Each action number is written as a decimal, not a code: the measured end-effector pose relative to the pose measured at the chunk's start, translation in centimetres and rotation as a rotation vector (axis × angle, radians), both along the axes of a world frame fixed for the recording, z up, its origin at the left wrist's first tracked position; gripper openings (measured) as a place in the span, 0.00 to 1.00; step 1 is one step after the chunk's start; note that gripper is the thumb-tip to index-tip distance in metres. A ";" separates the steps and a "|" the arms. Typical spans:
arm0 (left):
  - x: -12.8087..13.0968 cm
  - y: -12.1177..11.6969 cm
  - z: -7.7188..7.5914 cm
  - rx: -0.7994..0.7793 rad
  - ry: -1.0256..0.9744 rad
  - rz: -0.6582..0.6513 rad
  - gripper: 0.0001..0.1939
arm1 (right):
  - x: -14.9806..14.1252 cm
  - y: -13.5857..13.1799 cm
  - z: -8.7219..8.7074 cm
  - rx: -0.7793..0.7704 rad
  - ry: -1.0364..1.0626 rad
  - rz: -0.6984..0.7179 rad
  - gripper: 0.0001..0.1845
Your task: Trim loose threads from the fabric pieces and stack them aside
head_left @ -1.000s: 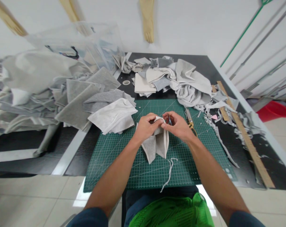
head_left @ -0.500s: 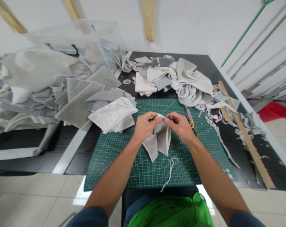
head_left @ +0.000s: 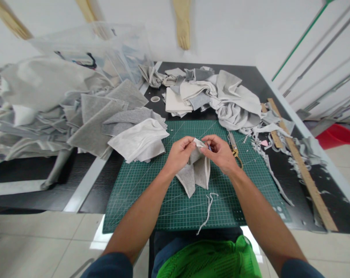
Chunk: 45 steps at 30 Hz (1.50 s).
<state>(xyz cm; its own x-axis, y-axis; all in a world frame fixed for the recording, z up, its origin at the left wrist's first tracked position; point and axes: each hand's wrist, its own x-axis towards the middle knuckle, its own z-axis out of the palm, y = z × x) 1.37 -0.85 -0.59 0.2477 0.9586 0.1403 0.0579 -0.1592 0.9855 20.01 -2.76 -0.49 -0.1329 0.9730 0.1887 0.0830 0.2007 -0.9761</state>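
Note:
A grey fabric piece (head_left: 202, 173) with pale edges hangs between my hands, its lower corners over the green cutting mat (head_left: 140, 193). My left hand (head_left: 179, 154) pinches its upper white edge between thumb and fingers. At the right end of that edge, my right hand (head_left: 220, 153) is closed round a small blue tool (head_left: 209, 147), mostly hidden by the fingers, so its kind is unclear. The right thumb is close against the cloth. Just beyond the right hand lie scissors (head_left: 235, 148) with gold-coloured handles. A loose white strip (head_left: 208, 212) rests on the mat nearer to me.
Stacked grey and white cloth pieces (head_left: 138, 141) lie left of my hands, beside a big fabric heap (head_left: 47, 92). More cloth (head_left: 235, 112) is piled at the back. Wooden rulers (head_left: 305, 170) and scraps (head_left: 305, 150) line the right side. A clear bin (head_left: 128, 58) stands behind.
My left hand has shifted slightly right and the hands have parted a little, showing more of the white edge. The blue tool shows more clearly. The hanging fabric has swung slightly right.

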 end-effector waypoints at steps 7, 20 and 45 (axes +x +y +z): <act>0.3 -0.6 0.6 0.055 0.078 -0.019 0.11 | 0.2 -0.2 0.2 0.014 -0.034 -0.002 0.17; 0.7 -0.9 0.6 -0.028 -0.018 0.081 0.13 | -0.2 -0.5 0.4 0.044 0.000 -0.048 0.14; 0.6 -0.9 1.1 0.035 0.061 0.214 0.07 | 0.1 -0.4 -0.1 0.446 -0.336 -0.104 0.14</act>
<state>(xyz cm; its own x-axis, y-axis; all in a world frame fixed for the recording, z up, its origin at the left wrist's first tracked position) 2.01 -1.78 0.47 0.0480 0.9851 0.1654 0.1538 -0.1709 0.9732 20.08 -3.16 -0.56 -0.1642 0.8197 0.5487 0.4159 0.5619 -0.7150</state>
